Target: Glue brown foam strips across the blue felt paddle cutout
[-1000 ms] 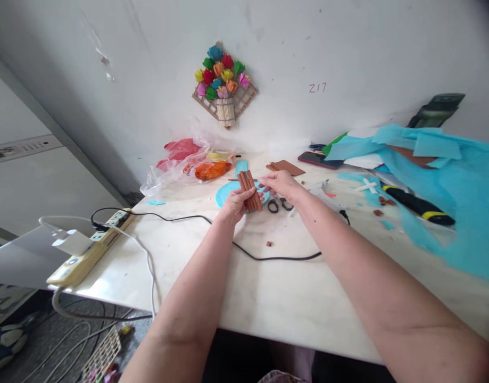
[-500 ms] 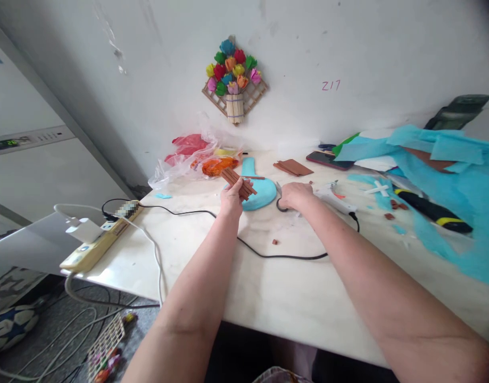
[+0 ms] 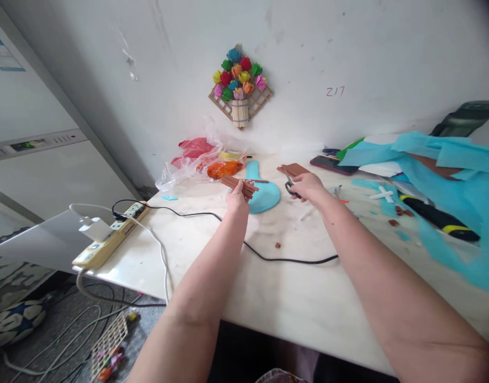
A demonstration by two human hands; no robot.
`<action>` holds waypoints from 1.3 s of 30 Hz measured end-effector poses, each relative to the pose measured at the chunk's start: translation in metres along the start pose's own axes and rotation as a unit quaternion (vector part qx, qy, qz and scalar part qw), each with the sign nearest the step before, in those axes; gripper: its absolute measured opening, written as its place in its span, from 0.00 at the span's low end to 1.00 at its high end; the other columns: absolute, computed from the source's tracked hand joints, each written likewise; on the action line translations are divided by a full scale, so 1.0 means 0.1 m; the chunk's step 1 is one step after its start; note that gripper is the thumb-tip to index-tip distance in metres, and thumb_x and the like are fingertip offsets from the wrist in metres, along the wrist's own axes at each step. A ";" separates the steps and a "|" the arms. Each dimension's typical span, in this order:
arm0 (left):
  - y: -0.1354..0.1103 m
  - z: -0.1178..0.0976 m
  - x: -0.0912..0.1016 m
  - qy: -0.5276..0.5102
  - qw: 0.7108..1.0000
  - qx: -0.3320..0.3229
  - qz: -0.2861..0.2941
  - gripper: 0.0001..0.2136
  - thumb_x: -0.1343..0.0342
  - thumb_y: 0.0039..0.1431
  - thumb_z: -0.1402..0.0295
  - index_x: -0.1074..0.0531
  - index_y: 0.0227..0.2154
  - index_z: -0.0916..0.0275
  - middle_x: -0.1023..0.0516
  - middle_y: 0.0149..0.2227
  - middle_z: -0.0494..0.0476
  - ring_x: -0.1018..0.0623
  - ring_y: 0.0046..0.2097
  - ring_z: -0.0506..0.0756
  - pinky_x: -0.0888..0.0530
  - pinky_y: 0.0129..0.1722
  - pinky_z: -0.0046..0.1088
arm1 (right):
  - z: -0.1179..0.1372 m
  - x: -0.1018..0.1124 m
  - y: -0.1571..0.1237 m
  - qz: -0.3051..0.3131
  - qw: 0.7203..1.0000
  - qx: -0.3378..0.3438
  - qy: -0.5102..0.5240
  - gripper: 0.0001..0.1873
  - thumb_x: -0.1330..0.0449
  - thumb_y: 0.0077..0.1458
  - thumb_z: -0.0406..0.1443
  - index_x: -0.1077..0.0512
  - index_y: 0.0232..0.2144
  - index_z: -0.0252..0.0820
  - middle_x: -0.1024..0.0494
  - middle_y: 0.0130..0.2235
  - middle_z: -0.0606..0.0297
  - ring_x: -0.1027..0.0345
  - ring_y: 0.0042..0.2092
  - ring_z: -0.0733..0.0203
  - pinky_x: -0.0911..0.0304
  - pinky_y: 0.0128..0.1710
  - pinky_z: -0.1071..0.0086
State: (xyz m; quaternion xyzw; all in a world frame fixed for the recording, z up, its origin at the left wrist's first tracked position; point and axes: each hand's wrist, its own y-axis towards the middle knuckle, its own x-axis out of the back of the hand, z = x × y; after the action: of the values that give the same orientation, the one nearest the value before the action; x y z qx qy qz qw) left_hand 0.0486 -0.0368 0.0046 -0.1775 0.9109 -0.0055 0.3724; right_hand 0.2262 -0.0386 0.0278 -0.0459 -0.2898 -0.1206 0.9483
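My left hand (image 3: 237,194) is closed around a bundle of brown sticks (image 3: 239,186), held above a blue foam piece (image 3: 262,194) on the white table (image 3: 268,287). A little to the right, my right hand (image 3: 308,186) grips small black-handled scissors (image 3: 289,187), lifted just off the table. Behind the scissors lies a flat brown foam sheet (image 3: 294,169). A single thin brown stick (image 3: 257,181) rests across the blue piece.
A black cable (image 3: 284,259) crosses the table to a power strip (image 3: 108,237) at the left edge. Plastic bags (image 3: 200,162) sit at the back, a phone (image 3: 334,165) and crumpled blue paper (image 3: 452,181) at the right, with a black-yellow tool (image 3: 436,218). A paper flower craft (image 3: 240,88) hangs on the wall.
My right hand went down to the scissors on the table, closed on them and lifted them. My left hand tilted the stick bundle from upright to nearly level.
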 end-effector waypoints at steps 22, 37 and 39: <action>0.08 0.01 -0.05 -0.008 0.994 -0.090 -0.054 0.14 0.52 0.57 0.60 0.33 0.41 0.64 0.24 0.34 0.57 0.24 0.35 0.50 0.30 0.31 0.22 | 0.24 -0.63 -0.64 0.246 0.926 0.041 0.285 0.22 0.38 0.40 0.50 0.38 0.29 0.40 0.31 0.22 0.69 0.35 0.20 0.67 0.47 0.09 0.78; -0.06 0.01 -0.17 -0.017 0.993 -0.087 -0.082 0.12 0.52 0.57 0.63 0.34 0.41 0.63 0.24 0.36 0.56 0.24 0.35 0.50 0.30 0.30 0.22 | 0.32 -0.60 -0.70 0.228 0.940 0.033 0.252 0.26 0.42 0.40 0.56 0.38 0.28 0.40 0.32 0.20 0.70 0.36 0.18 0.68 0.49 0.09 0.79; -0.08 0.02 -0.18 -0.017 0.993 -0.082 -0.078 0.11 0.51 0.57 0.64 0.33 0.40 0.63 0.24 0.36 0.57 0.24 0.35 0.49 0.30 0.31 0.22 | 0.33 -0.60 -0.70 0.228 0.941 0.031 0.249 0.26 0.43 0.41 0.56 0.39 0.28 0.40 0.32 0.20 0.69 0.36 0.18 0.69 0.49 0.09 0.79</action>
State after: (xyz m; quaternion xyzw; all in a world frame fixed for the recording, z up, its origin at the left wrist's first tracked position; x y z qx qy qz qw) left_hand 0.0639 -0.0379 0.0162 -0.2779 0.8852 0.0437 0.3705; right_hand 0.1422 -0.0887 0.0225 -0.0500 -0.0295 0.1000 0.9933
